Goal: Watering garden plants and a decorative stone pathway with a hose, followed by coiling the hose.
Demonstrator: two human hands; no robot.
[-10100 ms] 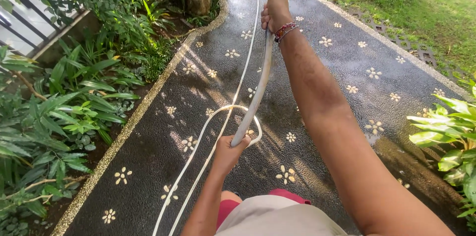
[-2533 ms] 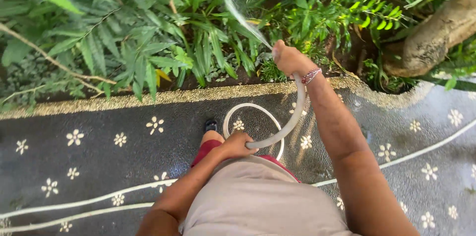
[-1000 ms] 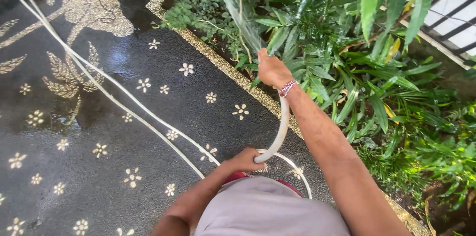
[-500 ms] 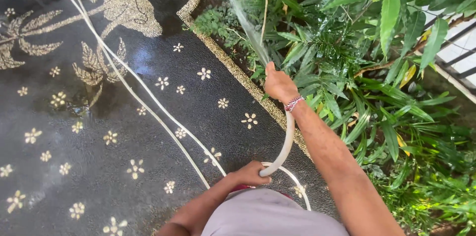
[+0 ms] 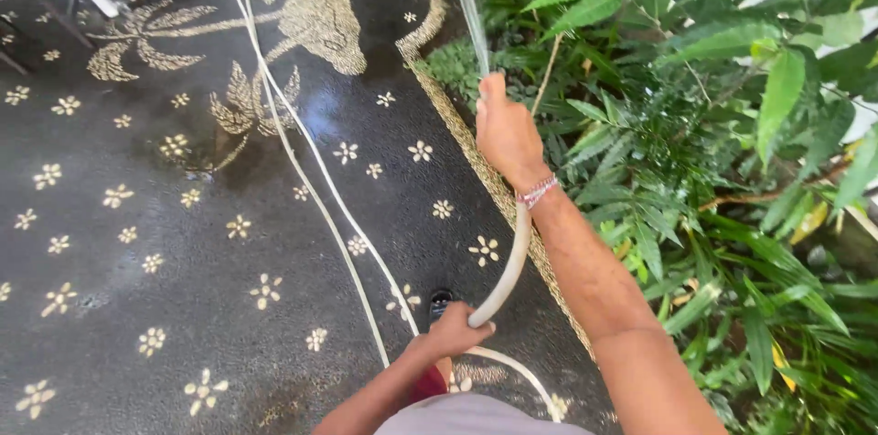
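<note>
The person's right hand is wrapped tight around the end of a pale hose. The thumb sits over the tip. Their left hand is closed around the same hose lower down, close to the body.

Between the two grips the hose runs in a soft curve. Its long line goes from the lower hand up and away to the upper hand. The tip points away from the person, toward the top of the view. A thin stream of water shoots out past the upper grip and goes straight on the same way.

Below the lower grip the hose bends and loops back on the ground. More of it lies as two long lines out to the left of the hands, across the dark path with small pale flower shapes.

Just right of both grips are green leafy plants, wet and shiny. A red and white bracelet sits on the wrist right under the upper grip. A dark shoe tip shows beside the lower hand.
</note>
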